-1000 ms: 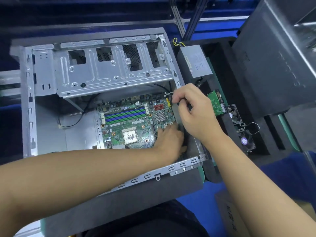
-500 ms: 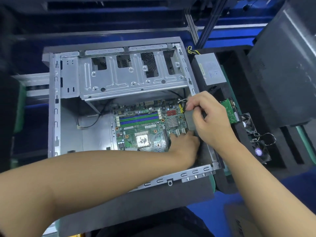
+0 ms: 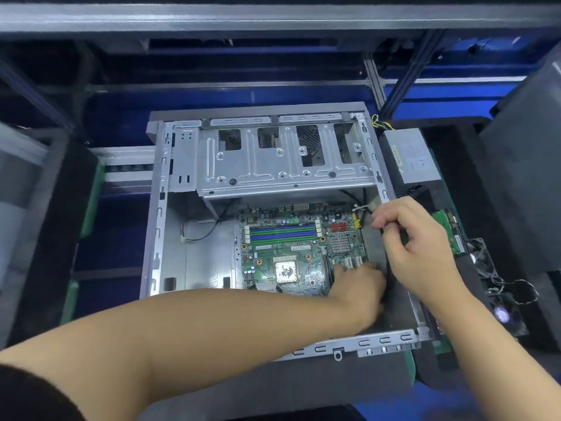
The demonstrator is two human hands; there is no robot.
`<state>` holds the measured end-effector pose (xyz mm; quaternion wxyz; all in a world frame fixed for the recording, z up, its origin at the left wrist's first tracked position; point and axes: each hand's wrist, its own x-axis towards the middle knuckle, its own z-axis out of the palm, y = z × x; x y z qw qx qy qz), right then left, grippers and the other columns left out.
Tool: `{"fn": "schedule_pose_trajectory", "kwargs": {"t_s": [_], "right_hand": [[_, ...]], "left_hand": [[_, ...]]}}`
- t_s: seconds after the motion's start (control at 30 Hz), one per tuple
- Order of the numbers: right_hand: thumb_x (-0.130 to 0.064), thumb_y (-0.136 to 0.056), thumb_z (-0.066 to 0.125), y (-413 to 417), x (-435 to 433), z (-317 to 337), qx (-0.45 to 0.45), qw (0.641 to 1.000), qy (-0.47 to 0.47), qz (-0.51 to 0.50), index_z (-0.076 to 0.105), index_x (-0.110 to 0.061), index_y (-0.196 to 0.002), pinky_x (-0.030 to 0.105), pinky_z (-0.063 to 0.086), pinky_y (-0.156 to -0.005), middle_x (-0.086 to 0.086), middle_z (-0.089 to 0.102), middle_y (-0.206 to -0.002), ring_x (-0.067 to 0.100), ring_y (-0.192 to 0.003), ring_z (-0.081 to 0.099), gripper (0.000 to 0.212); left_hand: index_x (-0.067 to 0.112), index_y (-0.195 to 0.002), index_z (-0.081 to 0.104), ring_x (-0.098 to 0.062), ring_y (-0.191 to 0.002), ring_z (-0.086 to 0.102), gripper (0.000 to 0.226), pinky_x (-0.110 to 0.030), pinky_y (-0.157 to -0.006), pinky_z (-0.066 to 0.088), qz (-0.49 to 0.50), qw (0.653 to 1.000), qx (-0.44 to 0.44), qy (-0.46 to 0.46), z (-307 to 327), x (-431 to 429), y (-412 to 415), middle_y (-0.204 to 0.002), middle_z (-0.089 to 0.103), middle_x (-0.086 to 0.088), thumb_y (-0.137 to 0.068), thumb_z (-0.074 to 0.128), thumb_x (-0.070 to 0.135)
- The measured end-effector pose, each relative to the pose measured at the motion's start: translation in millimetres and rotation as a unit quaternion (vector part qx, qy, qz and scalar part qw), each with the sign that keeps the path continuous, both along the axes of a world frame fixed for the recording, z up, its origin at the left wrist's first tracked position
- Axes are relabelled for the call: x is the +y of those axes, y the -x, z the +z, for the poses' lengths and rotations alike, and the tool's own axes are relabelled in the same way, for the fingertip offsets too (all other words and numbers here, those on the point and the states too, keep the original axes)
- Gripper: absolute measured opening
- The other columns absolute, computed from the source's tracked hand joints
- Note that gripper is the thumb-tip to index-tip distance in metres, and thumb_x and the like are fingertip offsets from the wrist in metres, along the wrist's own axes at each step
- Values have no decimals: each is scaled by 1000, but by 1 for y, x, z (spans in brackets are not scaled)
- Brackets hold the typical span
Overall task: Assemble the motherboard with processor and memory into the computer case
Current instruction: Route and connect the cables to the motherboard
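Motherboard [image 3: 291, 247]: green board, lying flat on the floor of the computer case [image 3: 158, 226], toward its right side and below the drive cage [image 3: 282, 159]. Processor [image 3: 285, 270] sat in its socket. Blue and green memory slots [image 3: 283, 233] ran across the upper half; whether modules were seated could not be told.

Change over the last second: slight. The view had pulled back, so the case appeared lower in frame. The board had not shifted against the case walls, and both hands had kept their stations at its right edge. Judged meaning: the board was already placed, and the work had moved on to lining it up and keeping the wiring clear.

Left hand [image 3: 358, 284]: forearm reached across the case's near rim, with the fingers laid on the board's lower right corner by the expansion slots. Whether they gripped the edge could not be told.

Right hand [image 3: 416, 247]: fingers curled, with thumb and forefinger closed at the cables [image 3: 359, 212] by the board's upper right corner. It seemed to pinch a dark lead.

Adjacent, outside the case: power supply [image 3: 409, 156], green card [image 3: 449, 232], fan [image 3: 504, 314].
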<state>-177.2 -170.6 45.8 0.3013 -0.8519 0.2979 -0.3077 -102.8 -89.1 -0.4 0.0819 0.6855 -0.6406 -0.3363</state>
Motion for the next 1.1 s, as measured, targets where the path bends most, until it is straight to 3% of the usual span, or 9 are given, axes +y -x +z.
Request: {"fn": "schedule_pose_trajectory", "kwargs": {"t_s": [0.23,0.33,0.4,0.5,0.57,0.63,0.77,0.93,1.1], "right_hand": [[-4,-90,42,-1,2,2,7,1000,1,4,60,-16,-86,36,45,-74,-3,60,-95,20,-87,60,22],[7,-89,46,0,3,5,35,999,3,5,61,-11,-86,33,46,-74,-1,59,-95,22,-87,59,24],[19,-86,50,-2,4,10,78,997,22,7,61,-7,-86,22,44,-79,2,59,-95,20,-90,58,29],[19,-84,52,-11,9,21,149,985,53,63,62,-6,-87,17,39,-85,3,59,-95,18,-92,54,27],[11,-88,51,-24,12,30,196,973,29,115,62,-10,-90,18,38,-82,0,59,-96,12,-91,51,23],[3,-95,48,-39,13,37,247,956,-24,154,60,-18,-93,14,35,-76,-7,59,-96,3,-85,49,24],[-5,-101,44,-68,11,32,328,919,-92,197,65,-23,-102,7,38,-66,-12,62,-102,-12,-79,53,27],[-10,-102,44,-91,4,14,512,813,-130,244,66,-23,-116,35,54,-87,-7,63,-102,19,-94,66,29],[-19,-101,59,-109,19,-8,553,740,-210,320,71,-11,-111,32,57,-79,0,74,-97,17,-84,69,18]], "left_hand": [[12,-75,51,-31,-80,55,22,-47,-97,29,20,999,33,-25,3,-1,1,-106,56,-11,-77,67,-3],[8,-87,60,-32,-99,55,13,-48,-98,30,-21,999,32,-35,3,0,-4,-116,53,-10,-81,71,10],[3,-100,65,-29,-109,51,29,-47,-97,33,-67,996,26,-49,8,0,-14,-121,51,-10,-82,75,24],[5,-95,66,-27,-90,60,20,-34,-75,47,-48,997,37,-44,26,1,-54,-100,60,-8,-83,72,20],[11,-97,71,-24,-87,65,12,-33,-76,54,-19,997,25,-68,37,3,-93,-95,69,-5,-87,65,15],[17,-103,74,-19,-95,66,19,-29,-84,52,16,996,1,-90,45,9,-135,-105,72,-1,-91,60,12],[15,-98,75,-14,-88,66,26,-28,-80,52,77,985,-51,-146,42,26,-197,-106,72,4,-89,52,6],[10,-100,68,-23,-100,62,16,-37,-87,53,157,972,-96,-144,26,43,-212,-107,68,-7,-87,61,18],[8,-84,74,-16,-60,67,27,-24,-50,53,113,949,10,-294,23,54,-198,-74,74,-4,-85,71,34]]}}
